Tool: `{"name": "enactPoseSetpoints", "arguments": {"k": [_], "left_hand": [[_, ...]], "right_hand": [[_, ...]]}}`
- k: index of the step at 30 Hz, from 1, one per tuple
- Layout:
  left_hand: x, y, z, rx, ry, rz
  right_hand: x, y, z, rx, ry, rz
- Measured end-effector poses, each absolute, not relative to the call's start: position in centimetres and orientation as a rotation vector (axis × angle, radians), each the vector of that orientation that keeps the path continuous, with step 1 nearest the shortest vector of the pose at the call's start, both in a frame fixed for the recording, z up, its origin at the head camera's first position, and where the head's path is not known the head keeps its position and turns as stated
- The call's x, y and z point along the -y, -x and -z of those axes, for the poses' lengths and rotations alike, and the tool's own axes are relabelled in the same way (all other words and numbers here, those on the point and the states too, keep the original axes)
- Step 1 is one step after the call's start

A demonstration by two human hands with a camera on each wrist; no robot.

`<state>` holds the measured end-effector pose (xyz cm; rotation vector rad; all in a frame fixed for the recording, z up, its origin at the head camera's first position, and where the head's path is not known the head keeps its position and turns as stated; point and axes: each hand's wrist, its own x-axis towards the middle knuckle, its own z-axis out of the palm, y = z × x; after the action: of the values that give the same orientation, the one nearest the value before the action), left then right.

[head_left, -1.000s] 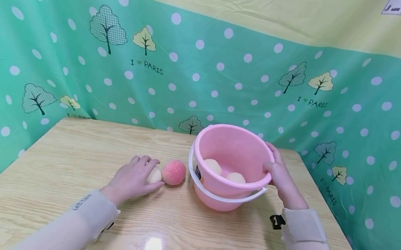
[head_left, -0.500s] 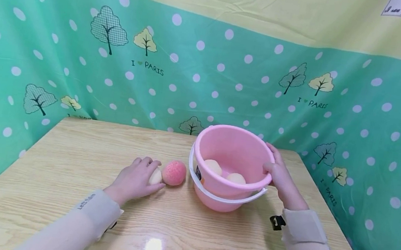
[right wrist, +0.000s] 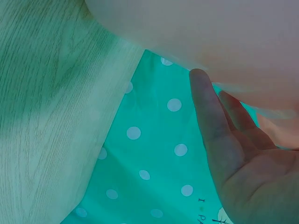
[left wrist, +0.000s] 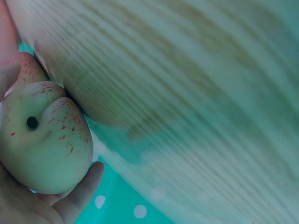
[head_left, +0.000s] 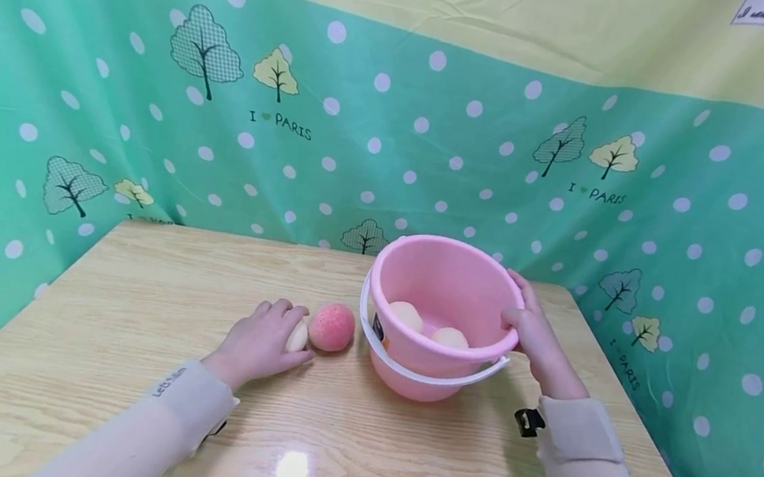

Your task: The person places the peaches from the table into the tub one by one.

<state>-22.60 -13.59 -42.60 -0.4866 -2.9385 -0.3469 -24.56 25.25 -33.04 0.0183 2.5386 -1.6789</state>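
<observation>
My left hand [head_left: 260,341] curls its fingers and thumb round a pale peach [head_left: 298,336] on the table. In the left wrist view that peach [left wrist: 46,140] shows red specks and a dark stem hole. Just right of it sits a pinker peach [head_left: 331,328], close against it. With my right hand [head_left: 541,342] I grip the right rim of a pink bucket [head_left: 419,366], thumb inside and fingers outside. The bucket leans toward me, its white handle [head_left: 402,370] hanging down in front. Two pale round fruits [head_left: 450,338] lie inside; their lower parts are hidden.
The wooden table [head_left: 155,282] reaches back to a green dotted curtain [head_left: 337,137], which also hangs at both sides. Each wrist wears a pale band [head_left: 576,429]. Light glares off the front of the table.
My left hand has shifted very slightly right, toward the pink peach, still holding the pale one. The bucket and right hand stay in place.
</observation>
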Motion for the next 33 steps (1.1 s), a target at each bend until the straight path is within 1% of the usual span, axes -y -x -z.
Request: {"name": "enactPoseSetpoints", "arguments": {"k": [21, 33], "left_hand": [[13.61, 22.89, 43.02, 2.926, 0.512, 0.417], [13.59, 23.49, 43.03, 2.962, 0.467, 0.454]], "right_hand": [[-25.43, 24.51, 33.18, -2.544, -0.005, 1.687], [-25.47, 24.48, 33.2, -2.558, 0.004, 1.674]]}}
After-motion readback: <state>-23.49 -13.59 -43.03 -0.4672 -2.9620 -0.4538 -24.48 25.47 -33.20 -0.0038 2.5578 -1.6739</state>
